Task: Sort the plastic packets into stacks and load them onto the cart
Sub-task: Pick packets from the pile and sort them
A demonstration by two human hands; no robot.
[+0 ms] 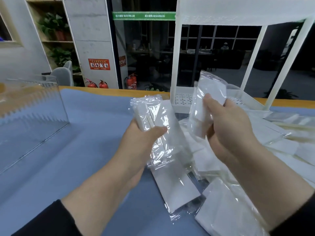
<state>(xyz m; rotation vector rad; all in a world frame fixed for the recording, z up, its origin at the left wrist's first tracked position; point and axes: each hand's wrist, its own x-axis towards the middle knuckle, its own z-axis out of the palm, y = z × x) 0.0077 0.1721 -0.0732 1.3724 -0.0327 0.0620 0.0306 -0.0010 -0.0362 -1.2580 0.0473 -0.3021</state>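
On the blue surface (85, 150), loose packets (230, 210) lie heaped along its right edge before the white cart (221, 14), while the left hand (141, 143) grips a gathered stack (153, 116) and the right hand (226, 120) pinches one packet (209, 96), so the slick film could let the stack fan out and slide.

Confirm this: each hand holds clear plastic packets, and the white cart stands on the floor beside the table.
Wrong about the floor. The head view shows the white cart standing on the blue table. Left hand and right hand do each hold clear plastic packets.
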